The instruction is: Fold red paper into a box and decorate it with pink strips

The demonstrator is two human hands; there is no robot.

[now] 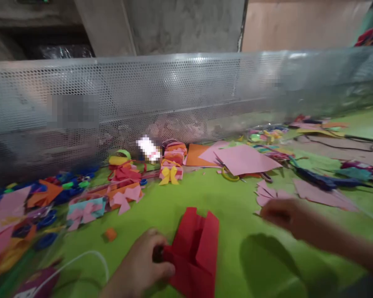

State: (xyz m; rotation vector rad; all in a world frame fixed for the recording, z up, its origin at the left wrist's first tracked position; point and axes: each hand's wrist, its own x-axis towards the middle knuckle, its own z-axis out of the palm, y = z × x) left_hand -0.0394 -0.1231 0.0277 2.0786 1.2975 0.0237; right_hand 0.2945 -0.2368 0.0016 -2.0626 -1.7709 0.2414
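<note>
My left hand [143,265] is closed on the left edge of a folded red paper piece [195,252] that lies on the green table surface [230,198]. My right hand [282,215] hovers above the table to the right, blurred by motion, close to several pink paper cut-outs [269,194]. Its fingers look curled, and I cannot make out anything in them.
A perforated metal barrier [174,91] runs along the back. Paper bows and small gift boxes [170,167] lie in front of it. Pink and orange sheets [242,159], yellow-handled scissors [230,176] and a blue glue gun [317,178] sit at the right. Coloured scraps [25,215] crowd the left.
</note>
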